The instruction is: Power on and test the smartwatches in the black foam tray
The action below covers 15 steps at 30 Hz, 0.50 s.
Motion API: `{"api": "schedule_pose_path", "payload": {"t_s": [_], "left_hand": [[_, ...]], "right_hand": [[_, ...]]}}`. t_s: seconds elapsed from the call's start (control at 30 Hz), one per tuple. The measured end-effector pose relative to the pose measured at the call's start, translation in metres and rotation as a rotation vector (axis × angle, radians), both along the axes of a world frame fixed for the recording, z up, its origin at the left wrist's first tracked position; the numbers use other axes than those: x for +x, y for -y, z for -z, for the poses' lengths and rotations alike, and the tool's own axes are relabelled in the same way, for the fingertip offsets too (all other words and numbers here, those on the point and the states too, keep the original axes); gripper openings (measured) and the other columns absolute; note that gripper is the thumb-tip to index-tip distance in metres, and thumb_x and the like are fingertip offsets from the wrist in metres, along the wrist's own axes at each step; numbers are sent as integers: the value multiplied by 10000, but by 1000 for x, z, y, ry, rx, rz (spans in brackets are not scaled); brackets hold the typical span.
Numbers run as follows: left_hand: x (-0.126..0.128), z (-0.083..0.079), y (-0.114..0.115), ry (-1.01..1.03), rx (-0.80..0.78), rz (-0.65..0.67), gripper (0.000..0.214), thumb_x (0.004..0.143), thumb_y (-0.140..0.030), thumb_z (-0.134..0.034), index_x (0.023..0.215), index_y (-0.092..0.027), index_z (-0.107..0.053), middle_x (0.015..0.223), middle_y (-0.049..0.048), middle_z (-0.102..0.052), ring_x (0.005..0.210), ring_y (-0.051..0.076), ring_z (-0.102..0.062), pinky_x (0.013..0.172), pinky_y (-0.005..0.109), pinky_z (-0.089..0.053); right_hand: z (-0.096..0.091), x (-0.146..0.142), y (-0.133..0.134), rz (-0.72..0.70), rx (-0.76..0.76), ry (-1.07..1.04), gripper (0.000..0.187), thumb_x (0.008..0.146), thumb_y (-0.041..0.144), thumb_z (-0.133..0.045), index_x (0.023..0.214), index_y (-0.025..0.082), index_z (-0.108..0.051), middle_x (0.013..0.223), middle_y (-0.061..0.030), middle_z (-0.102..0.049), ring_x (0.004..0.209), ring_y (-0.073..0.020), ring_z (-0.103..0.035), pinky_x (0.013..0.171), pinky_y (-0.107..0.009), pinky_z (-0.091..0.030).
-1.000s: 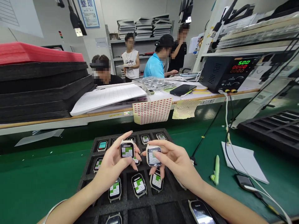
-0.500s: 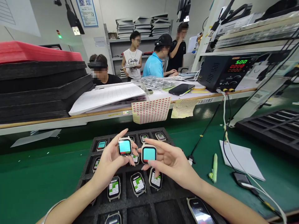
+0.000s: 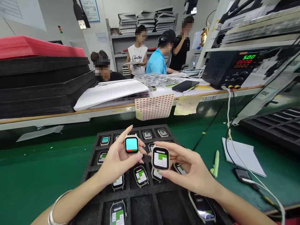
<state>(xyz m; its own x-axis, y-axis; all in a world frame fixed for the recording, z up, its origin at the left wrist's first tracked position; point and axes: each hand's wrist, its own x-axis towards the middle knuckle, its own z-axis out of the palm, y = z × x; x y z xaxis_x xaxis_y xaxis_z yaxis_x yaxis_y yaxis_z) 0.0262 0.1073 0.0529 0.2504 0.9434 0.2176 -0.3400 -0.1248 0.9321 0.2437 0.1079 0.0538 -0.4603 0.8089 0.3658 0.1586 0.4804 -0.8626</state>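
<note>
The left hand (image 3: 116, 164) pinches a beige square watch body with a cyan screen (image 3: 131, 144) between thumb and fingertips, screen up; the right hand (image 3: 191, 170) grips a beige square watch body with a green-and-white grid screen (image 3: 160, 157) the same way, just beside it; both hang above a black foam compartment tray (image 3: 150, 195); its pockets under the hands each hold one lit watch (image 3: 141, 176); the tray lies on a green bench mat (image 3: 35, 175).

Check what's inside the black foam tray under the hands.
Square pale smartwatch bodies with lit screens lie in pockets of the black foam tray; two front pockets look bare. The left hand and right hand, each holding one watch, cover middle pockets: contents unseen.
</note>
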Motion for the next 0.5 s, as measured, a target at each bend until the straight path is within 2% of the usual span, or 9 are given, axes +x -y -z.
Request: {"api": "schedule_pose_path", "payload": {"t_s": [0.07,0.13,0.2,0.27,0.37,0.43,0.5], "left_hand": [[-1,-1,5,0,4,17,769,785,-106,-685,1428,-235,-284,1038,75,-601,887,184,-614,711,294,-558],[-1,-2,10,0,6,23,776,788,-105,-680,1429,-251,-268,1040,73,-596,899,186,-614,722,292,-552],[0,-4,15,-9,-8,32,783,790,-110,-680,1426,-278,-255,1034,63,-593,905,182,-613,736,285,-542],[1,-4,22,-29,-35,47,770,796,-116,-679,1415,-305,-262,1035,51,-592,918,180,-614,769,288,-535],[2,-2,34,-90,-77,67,674,830,-147,-645,1387,-330,-311,1055,41,-603,938,179,-622,814,300,-540],[0,4,42,-212,-76,87,612,859,-183,-609,1380,-346,-332,1076,40,-624,955,195,-640,835,319,-545],[-5,12,50,-451,10,105,575,854,-219,-612,1362,-349,-377,1109,45,-649,977,231,-655,868,356,-540]], "right_hand": [[-3,11,7,6,152,158,532,750,203,-752,1245,242,-560,1101,-75,-666,849,-220,-669,724,-303,-567],[-4,20,14,-108,258,315,515,728,244,-767,1210,216,-589,1097,-90,-662,933,-247,-645,835,-347,-542],[-4,26,23,-271,308,450,521,718,275,-768,1201,177,-599,1168,-123,-630,1112,-286,-570,992,-411,-456],[-1,28,31,-346,319,571,516,729,307,-758,1198,155,-606,1314,-158,-534,1279,-320,-428,1096,-481,-318],[2,34,42,-328,311,718,561,787,346,-715,1282,139,-552,1440,-194,-385,1376,-340,-264,1119,-541,-220],[1,42,46,-297,320,755,525,830,325,-682,1296,134,-536,1444,-196,-377,1384,-326,-248,1122,-530,-227],[-4,54,48,-252,325,763,372,854,271,-657,1200,145,-604,1407,-171,-430,1371,-305,-280,1124,-497,-255]]}}
